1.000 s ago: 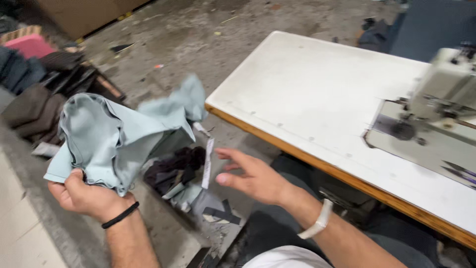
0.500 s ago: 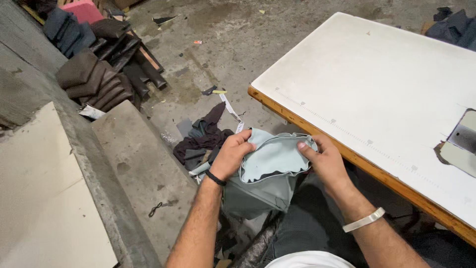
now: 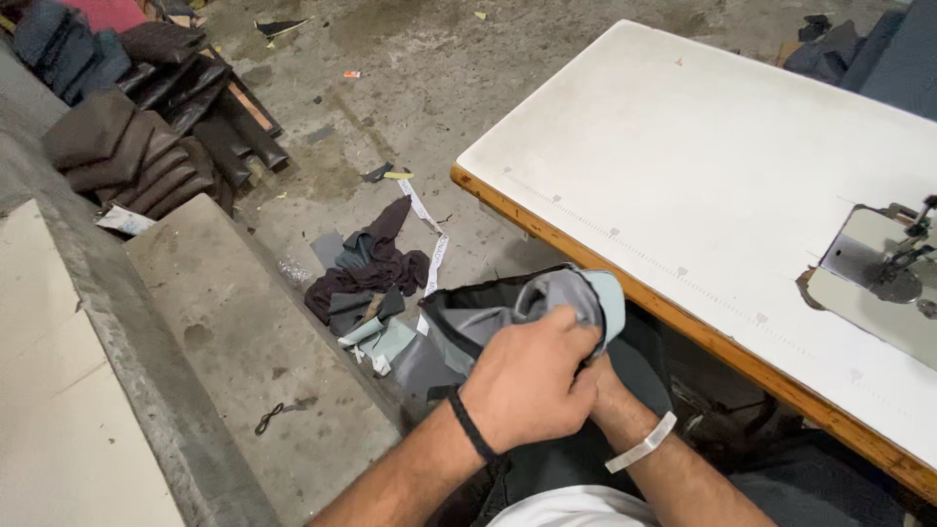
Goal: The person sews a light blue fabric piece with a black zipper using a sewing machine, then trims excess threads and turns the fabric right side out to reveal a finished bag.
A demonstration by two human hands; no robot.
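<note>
We hold a bunched piece of grey and pale blue fabric [image 3: 547,303] in our lap, just below the wooden front edge of the white sewing table [image 3: 703,166]. Our left hand [image 3: 527,376] lies on top of it with the fingers curled tight into the cloth. Our right hand [image 3: 597,376] is almost hidden under the left one; only the wrist with a white band shows, so we cannot tell if it grips or only supports.

The cloth is folded many times in itself, and we judge that a loose layer can slip from the grip and fall to the dusty concrete floor [image 3: 429,88], where it would get dirty.

At ten o'clock from the fabric a heap of dark scraps [image 3: 366,278] lies on the floor, with a narrow white strip [image 3: 429,239] beside it. Further out, at about ten o'clock, stacks of folded brown and dark pieces [image 3: 127,151] stand. At three o'clock the metal plate of the sewing machine [image 3: 878,278] sits in the table. We see no packages or signs; a small white paper [image 3: 124,221] lies by the stacks.
</note>
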